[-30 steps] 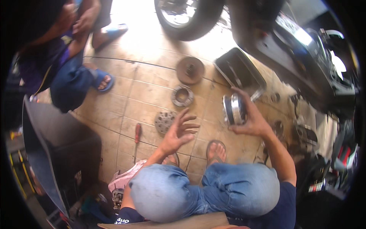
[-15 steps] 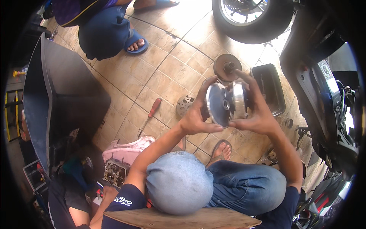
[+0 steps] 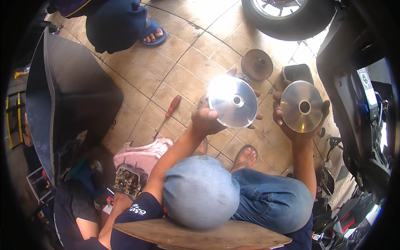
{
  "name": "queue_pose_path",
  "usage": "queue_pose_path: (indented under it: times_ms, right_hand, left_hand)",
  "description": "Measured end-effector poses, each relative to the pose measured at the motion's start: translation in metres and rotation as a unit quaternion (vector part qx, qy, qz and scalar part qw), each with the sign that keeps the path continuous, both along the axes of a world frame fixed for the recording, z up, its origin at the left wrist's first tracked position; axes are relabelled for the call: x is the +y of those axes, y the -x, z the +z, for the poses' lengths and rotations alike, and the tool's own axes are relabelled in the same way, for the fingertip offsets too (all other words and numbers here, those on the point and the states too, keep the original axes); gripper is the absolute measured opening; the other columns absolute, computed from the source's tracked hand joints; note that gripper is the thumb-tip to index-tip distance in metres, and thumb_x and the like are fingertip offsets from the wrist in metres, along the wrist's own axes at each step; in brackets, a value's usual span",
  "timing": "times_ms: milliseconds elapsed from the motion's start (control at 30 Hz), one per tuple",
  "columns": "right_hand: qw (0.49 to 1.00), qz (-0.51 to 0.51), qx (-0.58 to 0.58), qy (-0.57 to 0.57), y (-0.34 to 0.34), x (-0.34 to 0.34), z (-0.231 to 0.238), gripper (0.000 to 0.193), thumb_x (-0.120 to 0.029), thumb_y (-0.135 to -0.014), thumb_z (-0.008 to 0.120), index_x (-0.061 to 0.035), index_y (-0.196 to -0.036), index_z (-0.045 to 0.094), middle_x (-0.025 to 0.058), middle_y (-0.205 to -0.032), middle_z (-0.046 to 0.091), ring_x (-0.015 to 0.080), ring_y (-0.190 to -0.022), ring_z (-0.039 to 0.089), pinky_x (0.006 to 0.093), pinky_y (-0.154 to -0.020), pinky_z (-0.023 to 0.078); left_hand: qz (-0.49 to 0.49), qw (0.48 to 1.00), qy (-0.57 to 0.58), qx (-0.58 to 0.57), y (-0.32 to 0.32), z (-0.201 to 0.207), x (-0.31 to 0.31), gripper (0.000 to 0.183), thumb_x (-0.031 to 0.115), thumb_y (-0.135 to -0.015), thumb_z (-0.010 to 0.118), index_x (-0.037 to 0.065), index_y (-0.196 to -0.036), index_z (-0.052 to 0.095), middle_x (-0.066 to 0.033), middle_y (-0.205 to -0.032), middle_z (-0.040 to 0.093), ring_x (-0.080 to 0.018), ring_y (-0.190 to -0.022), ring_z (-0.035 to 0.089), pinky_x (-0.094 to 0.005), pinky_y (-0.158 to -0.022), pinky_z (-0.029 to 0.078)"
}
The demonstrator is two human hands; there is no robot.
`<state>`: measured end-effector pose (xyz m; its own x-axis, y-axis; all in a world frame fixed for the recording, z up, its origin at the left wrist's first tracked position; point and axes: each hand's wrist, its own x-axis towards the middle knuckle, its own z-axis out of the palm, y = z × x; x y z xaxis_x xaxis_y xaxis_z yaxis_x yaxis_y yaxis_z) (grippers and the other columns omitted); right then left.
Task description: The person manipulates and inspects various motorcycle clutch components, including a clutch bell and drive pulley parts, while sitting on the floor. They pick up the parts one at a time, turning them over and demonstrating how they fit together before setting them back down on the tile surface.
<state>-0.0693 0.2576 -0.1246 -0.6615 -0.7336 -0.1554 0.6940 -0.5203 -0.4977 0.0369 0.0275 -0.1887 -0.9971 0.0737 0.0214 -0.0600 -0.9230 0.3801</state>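
Note:
My left hand (image 3: 205,118) grips a shiny silver pulley disc (image 3: 233,114), its smooth face turned up and a small hole at its middle. The thumb lies over the rim, and the other fingers are mostly hidden behind it. To the right, my right hand (image 3: 302,134) holds a second pulley disc (image 3: 295,95) from below, fingers curled round its edge. This one has a wider, brass-coloured bore. A gap separates the two discs. Just beyond them on the tiles lies a brown round metal part with a central shaft (image 3: 252,66). A black tray (image 3: 298,73) is partly covered by the right disc.
A red-handled screwdriver (image 3: 173,106) lies on the floor, near a pinkish cover (image 3: 143,152) and an engine cylinder head (image 3: 128,180). Another person's hand (image 3: 121,201) is beside that head. A wheel (image 3: 287,29) stands far right; someone in blue slippers (image 3: 155,35) is far left.
The two discs were close together, tilted face to face between both hands. Now they are apart, one per hand, faces up; my right hand has moved right.

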Motion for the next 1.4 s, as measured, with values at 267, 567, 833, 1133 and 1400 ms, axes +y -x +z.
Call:
queue_pose_path:
  times_ms: [267, 567, 833, 1133, 1400]
  right_hand:
    - [0.997, -0.049, -0.04, -0.032, -0.001, -0.007, 0.011, 0.101, -0.08, -0.089, 0.043, 0.0061, -0.142, 0.044, 0.0308, -0.112, 0.063, 0.037, -0.073, 0.066, 0.0424, -0.056, 0.053]
    - [0.99, -0.118, -0.019, -0.069, -0.006, -0.003, 0.009, 0.086, -0.075, -0.092, 0.045, -0.0035, -0.139, 0.051, 0.0235, -0.12, 0.064, 0.0313, -0.082, 0.066, 0.0419, -0.062, 0.051]
    - [0.998, -0.058, -0.006, 0.009, -0.002, 0.021, -0.006, 0.085, -0.07, -0.093, 0.05, -0.0035, -0.147, 0.047, 0.0199, -0.14, 0.054, 0.0309, -0.123, 0.053, 0.0403, -0.085, 0.049]
    - [0.995, -0.084, -0.039, -0.038, -0.007, 0.015, 0.005, 0.092, -0.079, -0.093, 0.041, -0.0051, -0.149, 0.045, 0.0266, -0.128, 0.06, 0.0349, -0.094, 0.063, 0.0425, -0.068, 0.048]
    - [0.999, -0.032, -0.018, 0.013, -0.005, 0.004, -0.005, 0.11, -0.089, -0.089, 0.028, 0.0015, -0.152, 0.037, 0.0348, -0.133, 0.055, 0.0414, -0.093, 0.07, 0.0422, -0.055, 0.052]
  left_hand:
    - [-0.033, 0.997, -0.047, 0.053, 0.0, -0.019, 0.002, 0.119, 0.031, -0.074, 0.085, 0.014, -0.164, 0.01, -0.0323, -0.142, 0.049, -0.0483, -0.124, 0.061, -0.0569, -0.093, 0.062]
    - [0.23, 0.633, 0.737, 0.05, -0.005, -0.006, 0.007, 0.139, 0.028, -0.06, 0.093, 0.008, -0.162, 0.0, -0.0197, -0.123, 0.06, -0.0404, -0.113, 0.057, -0.0501, -0.09, 0.054]
    - [0.299, 0.596, 0.734, 0.129, -0.003, 0.017, 0.006, 0.145, 0.03, -0.054, 0.097, 0.003, -0.163, 0.004, -0.017, -0.112, 0.066, -0.0348, -0.095, 0.059, -0.0468, -0.078, 0.053]
    - [0.257, 0.567, 0.77, 0.14, -0.001, -0.002, 0.013, 0.148, 0.039, -0.054, 0.097, 0.007, -0.164, 0.003, -0.0205, -0.115, 0.064, -0.0382, -0.097, 0.06, -0.0496, -0.079, 0.054]
    - [0.016, 0.523, 0.844, 0.119, -0.002, -0.096, 0.049, 0.132, 0.04, -0.055, 0.095, 0.012, -0.162, 0.023, -0.0154, -0.135, 0.053, -0.0365, -0.115, 0.05, -0.0497, -0.099, 0.044]
